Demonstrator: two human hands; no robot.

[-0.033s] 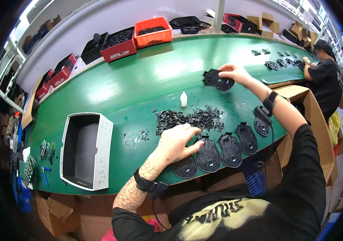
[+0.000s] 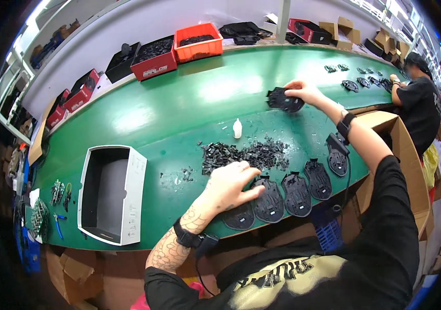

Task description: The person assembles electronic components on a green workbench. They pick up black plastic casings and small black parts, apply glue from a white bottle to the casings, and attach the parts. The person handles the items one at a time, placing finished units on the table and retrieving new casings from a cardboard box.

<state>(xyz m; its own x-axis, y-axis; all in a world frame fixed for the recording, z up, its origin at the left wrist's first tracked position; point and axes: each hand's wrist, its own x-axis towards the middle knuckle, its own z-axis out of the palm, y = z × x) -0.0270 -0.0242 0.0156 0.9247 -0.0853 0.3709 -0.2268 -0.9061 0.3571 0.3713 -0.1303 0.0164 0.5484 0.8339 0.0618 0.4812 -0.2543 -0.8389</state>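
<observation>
My right hand (image 2: 303,92) pinches a black plastic mouse base shell (image 2: 284,102) by its edge, raised over the green bench beyond the other parts. My left hand (image 2: 233,187) hovers with thumb and fingers apart, holding nothing that I can see. Under it lies another mouse base shell (image 2: 239,216), partly covered by the hand. To its right, more shells run in a row along the near edge: one by my thumb (image 2: 268,201), then others (image 2: 296,195) farther right. Just beyond my left fingers spreads a heap of small black plastic pieces (image 2: 241,156).
A small white bottle (image 2: 237,128) stands behind the heap. An open grey-white box (image 2: 133,199), blue pliers (image 2: 58,226) and circuit boards (image 2: 39,219) are at left. An orange bin (image 2: 198,46) and red boxes line the back. A carton (image 2: 404,155) and a co-worker (image 2: 418,95) are at right.
My right hand has shifted slightly to the right with the mouse base shell, which has turned a little. My left hand is almost where it was, its fingers slightly moved.
</observation>
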